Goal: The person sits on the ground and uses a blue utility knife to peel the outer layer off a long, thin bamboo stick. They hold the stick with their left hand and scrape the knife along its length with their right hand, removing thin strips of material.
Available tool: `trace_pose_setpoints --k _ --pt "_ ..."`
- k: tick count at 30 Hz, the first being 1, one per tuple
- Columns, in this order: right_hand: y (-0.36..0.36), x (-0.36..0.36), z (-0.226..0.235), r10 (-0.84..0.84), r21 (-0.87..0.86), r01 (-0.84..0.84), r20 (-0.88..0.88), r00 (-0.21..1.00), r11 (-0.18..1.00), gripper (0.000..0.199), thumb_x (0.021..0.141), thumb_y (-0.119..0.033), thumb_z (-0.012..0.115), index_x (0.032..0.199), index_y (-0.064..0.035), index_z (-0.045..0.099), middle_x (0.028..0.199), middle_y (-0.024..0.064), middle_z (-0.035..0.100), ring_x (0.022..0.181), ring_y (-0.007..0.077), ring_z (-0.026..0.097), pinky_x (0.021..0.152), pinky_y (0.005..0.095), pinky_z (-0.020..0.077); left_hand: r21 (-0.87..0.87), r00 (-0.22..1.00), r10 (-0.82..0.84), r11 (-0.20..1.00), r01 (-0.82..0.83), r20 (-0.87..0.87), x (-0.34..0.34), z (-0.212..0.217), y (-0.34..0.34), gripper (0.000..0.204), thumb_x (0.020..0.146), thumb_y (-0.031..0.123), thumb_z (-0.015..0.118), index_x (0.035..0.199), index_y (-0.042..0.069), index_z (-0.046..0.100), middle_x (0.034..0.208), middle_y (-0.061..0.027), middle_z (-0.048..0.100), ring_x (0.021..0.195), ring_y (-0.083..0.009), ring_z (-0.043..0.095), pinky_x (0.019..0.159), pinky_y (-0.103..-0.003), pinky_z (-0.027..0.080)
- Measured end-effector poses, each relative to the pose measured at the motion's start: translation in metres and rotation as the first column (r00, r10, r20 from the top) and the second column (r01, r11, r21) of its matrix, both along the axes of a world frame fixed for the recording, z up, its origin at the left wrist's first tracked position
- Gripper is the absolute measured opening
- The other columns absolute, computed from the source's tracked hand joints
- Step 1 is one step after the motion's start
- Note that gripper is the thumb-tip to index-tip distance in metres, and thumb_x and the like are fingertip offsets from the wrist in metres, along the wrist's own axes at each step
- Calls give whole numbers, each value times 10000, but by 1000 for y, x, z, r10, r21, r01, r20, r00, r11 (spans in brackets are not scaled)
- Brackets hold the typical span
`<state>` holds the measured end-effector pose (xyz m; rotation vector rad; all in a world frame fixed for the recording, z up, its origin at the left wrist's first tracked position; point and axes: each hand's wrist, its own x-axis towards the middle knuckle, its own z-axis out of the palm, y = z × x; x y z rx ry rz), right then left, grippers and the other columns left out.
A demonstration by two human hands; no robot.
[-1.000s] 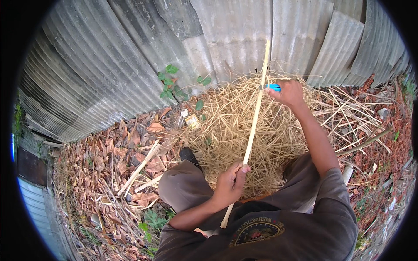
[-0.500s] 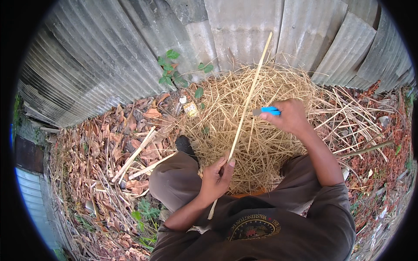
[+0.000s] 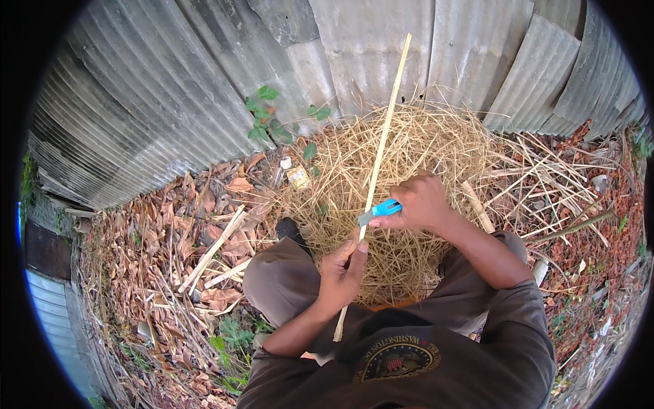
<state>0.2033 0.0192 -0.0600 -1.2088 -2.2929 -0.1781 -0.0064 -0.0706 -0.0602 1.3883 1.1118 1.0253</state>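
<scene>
A long, pale split strip, apparently bamboo, slants from my lap up toward the metal wall. My left hand is closed round its lower part, and the frayed lower end sticks out below. In my right hand is a blue-handled utility knife, gripped in the fist. Its grey blade lies against the strip just above my left fingers. Beneath both hands spreads a heap of thin straw-coloured shavings between my bent knees.
Corrugated metal sheets stand across the far side. Split pieces lie on dry leaves at left. More thin strips are scattered at right. A small yellow packet and a leafy plant are near the wall.
My right hand has come left and down with the knife, bringing its blade from clear of the strip onto it. The strip's upper end has shifted slightly left and up.
</scene>
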Motion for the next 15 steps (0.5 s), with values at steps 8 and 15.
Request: trace_pose_setpoints --k 8,15 --pt "62 52 -12 -482 -154 483 50 875 862 784 762 -836 417 494 -110 546 394 18 435 346 170 471 411 341 406 -99 992 -123 988 122 -12 3 -2 -10 286 981 100 519 1238 -17 562 687 80 384 618 -6 323 519 -191 290" --pt "14 18 -3 -230 -178 231 28 973 957 785 803 -827 351 490 -131 533 386 19 423 342 183 454 384 368 390 -7 997 -76 997 76 -27 -4 -2 -12 262 980 100 522 1192 -40 584 680 62 392 624 -13 337 541 -194 324"
